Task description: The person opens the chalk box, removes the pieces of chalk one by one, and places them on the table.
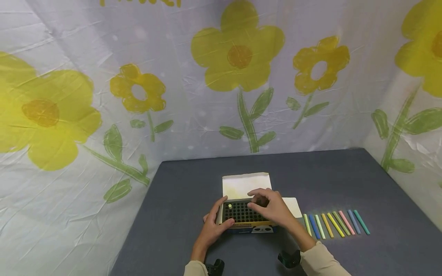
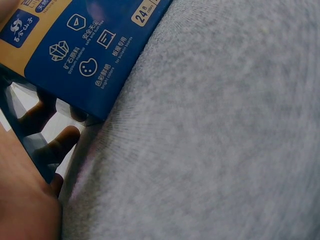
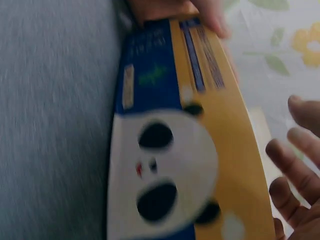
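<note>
A blue and yellow chalk box (image 1: 241, 230) with a panda face stands on the dark table. Inside it, a black holder (image 1: 243, 211) shows rows of round holes, and one pale yellow-green chalk stick (image 1: 230, 206) pokes up near the back left corner. My left hand (image 1: 211, 227) grips the box's left end, thumb at the front edge and a finger at the back corner. Over the holder's right part hovers my right hand (image 1: 272, 207), its fingers loosely bent. Nothing shows between those fingers (image 3: 290, 162) in the right wrist view.
Behind the holder, the white lid (image 1: 241, 184) lies folded back, and a white flap (image 1: 292, 207) sticks out at the right. Several coloured chalk sticks (image 1: 332, 224) lie in a row right of the box. A flower-printed cloth (image 1: 193, 126) hangs behind the table.
</note>
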`<action>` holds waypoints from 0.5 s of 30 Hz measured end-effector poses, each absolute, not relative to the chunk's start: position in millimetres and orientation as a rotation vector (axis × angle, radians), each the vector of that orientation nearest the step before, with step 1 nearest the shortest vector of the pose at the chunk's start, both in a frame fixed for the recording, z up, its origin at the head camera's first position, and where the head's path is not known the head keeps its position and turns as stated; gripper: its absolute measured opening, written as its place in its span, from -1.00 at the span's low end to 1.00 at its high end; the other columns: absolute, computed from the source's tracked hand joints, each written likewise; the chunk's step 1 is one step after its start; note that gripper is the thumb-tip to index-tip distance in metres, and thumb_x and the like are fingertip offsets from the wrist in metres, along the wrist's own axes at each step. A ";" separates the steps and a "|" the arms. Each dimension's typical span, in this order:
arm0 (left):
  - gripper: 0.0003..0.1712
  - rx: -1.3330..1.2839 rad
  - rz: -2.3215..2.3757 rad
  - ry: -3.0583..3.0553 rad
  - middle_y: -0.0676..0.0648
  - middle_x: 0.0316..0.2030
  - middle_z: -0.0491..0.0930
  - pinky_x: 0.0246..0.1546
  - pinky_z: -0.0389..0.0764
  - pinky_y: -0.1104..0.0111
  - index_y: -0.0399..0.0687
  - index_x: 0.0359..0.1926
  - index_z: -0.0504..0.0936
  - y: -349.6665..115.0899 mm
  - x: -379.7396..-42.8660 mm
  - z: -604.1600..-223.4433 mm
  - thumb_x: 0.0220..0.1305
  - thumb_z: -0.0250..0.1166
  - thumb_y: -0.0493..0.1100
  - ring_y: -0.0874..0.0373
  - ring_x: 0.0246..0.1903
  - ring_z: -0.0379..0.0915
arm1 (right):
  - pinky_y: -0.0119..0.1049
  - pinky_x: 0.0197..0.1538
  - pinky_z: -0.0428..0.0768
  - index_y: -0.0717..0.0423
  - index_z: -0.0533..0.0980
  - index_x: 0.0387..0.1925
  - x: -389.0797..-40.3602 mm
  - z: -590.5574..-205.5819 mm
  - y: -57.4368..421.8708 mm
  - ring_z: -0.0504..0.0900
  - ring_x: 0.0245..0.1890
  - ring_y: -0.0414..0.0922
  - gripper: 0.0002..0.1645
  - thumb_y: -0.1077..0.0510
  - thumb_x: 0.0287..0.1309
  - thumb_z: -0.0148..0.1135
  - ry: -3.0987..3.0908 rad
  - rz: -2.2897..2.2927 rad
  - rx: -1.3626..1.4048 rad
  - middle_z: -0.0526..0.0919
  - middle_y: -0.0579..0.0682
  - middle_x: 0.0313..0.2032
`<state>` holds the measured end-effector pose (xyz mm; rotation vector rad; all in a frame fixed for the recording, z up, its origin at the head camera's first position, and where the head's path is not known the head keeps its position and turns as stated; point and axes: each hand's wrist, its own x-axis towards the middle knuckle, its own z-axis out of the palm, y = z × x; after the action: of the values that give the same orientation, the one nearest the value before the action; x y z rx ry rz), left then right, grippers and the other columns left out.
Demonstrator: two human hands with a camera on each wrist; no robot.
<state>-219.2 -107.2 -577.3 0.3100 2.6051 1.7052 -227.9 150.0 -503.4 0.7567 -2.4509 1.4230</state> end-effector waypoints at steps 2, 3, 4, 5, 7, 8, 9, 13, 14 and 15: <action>-0.14 0.305 1.709 2.598 -0.06 0.44 0.36 0.11 0.26 -0.30 0.64 0.46 0.29 -106.8 -219.3 -577.7 0.20 0.47 0.08 -0.27 0.32 0.01 | -0.35 -0.32 0.48 0.17 0.67 0.01 -228.0 -505.1 142.7 0.46 -0.48 -0.35 -0.62 0.14 0.17 0.48 -2.464 1.368 0.768 0.71 -0.10 -0.35; -0.14 0.302 1.713 2.593 -0.05 0.44 0.36 0.12 0.25 -0.32 0.65 0.45 0.29 -106.7 -219.2 -577.9 0.21 0.47 0.08 -0.27 0.33 0.01 | -0.35 -0.30 0.46 0.16 0.67 0.01 -228.3 -505.8 139.5 0.44 -0.47 -0.35 -0.62 0.12 0.16 0.49 -2.475 1.341 0.772 0.71 -0.12 -0.36; -0.15 0.300 1.715 2.588 -0.04 0.45 0.35 0.13 0.24 -0.33 0.66 0.45 0.29 -106.6 -219.1 -577.9 0.21 0.47 0.08 -0.27 0.34 0.01 | -0.34 -0.26 0.43 0.14 0.68 0.00 -228.5 -506.3 136.5 0.42 -0.47 -0.36 -0.62 0.10 0.16 0.49 -2.491 1.315 0.771 0.70 -0.14 -0.36; -0.15 0.301 1.714 2.586 -0.04 0.46 0.35 0.14 0.23 -0.34 0.67 0.45 0.29 -106.7 -219.0 -578.1 0.21 0.47 0.08 -0.27 0.35 0.01 | -0.34 -0.25 0.41 0.13 0.68 0.00 -228.7 -506.6 134.0 0.41 -0.47 -0.37 -0.62 0.09 0.16 0.49 -2.505 1.292 0.774 0.69 -0.16 -0.37; -0.16 0.307 1.715 2.579 -0.03 0.48 0.32 0.16 0.21 -0.35 0.66 0.45 0.29 -107.0 -218.7 -578.0 0.22 0.46 0.08 -0.28 0.37 0.00 | -0.33 -0.25 0.40 0.10 0.68 0.00 -229.2 -506.5 129.7 0.40 -0.47 -0.38 -0.62 0.07 0.17 0.49 -2.533 1.250 0.773 0.68 -0.18 -0.37; -0.15 0.315 1.717 2.576 -0.03 0.48 0.32 0.15 0.22 -0.35 0.65 0.46 0.29 -107.3 -218.5 -577.8 0.22 0.46 0.08 -0.27 0.36 0.00 | -0.32 -0.25 0.40 0.09 0.68 0.01 -229.4 -506.3 127.7 0.40 -0.48 -0.38 -0.62 0.07 0.17 0.49 -2.542 1.236 0.770 0.68 -0.18 -0.37; -0.15 0.317 1.719 2.573 -0.03 0.47 0.33 0.15 0.23 -0.33 0.64 0.46 0.29 -107.8 -218.4 -577.4 0.21 0.46 0.07 -0.27 0.35 0.01 | -0.30 -0.21 0.38 0.08 0.68 0.01 -229.5 -506.2 125.8 0.40 -0.47 -0.38 -0.62 0.06 0.17 0.49 -2.553 1.218 0.763 0.68 -0.19 -0.38; -0.14 0.329 1.727 2.563 -0.03 0.40 0.39 0.12 0.28 -0.23 0.63 0.46 0.29 -109.4 -218.1 -576.0 0.21 0.47 0.07 -0.21 0.30 0.01 | -0.24 -0.15 0.34 0.05 0.69 0.01 -229.4 -505.7 117.1 0.44 -0.47 -0.35 -0.63 0.06 0.17 0.49 -2.578 1.175 0.739 0.68 -0.21 -0.40; -0.14 0.330 1.730 2.561 -0.03 0.38 0.41 0.11 0.30 -0.21 0.63 0.46 0.29 -109.7 -217.9 -575.7 0.21 0.47 0.06 -0.20 0.29 0.02 | -0.24 -0.15 0.35 0.05 0.69 0.01 -229.4 -506.0 114.8 0.45 -0.47 -0.34 -0.63 0.07 0.17 0.48 -2.582 1.178 0.734 0.68 -0.21 -0.40; -0.14 0.327 1.729 2.562 -0.03 0.37 0.42 0.12 0.32 -0.18 0.63 0.46 0.29 -110.0 -217.7 -575.7 0.21 0.47 0.07 -0.19 0.28 0.02 | -0.25 -0.16 0.36 0.05 0.69 0.01 -229.2 -506.3 112.3 0.45 -0.48 -0.33 -0.64 0.08 0.18 0.48 -2.586 1.188 0.730 0.67 -0.20 -0.41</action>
<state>-217.7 -110.0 -575.7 0.3273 2.5616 1.7288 -229.2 112.3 -506.3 0.7304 -2.5860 1.1875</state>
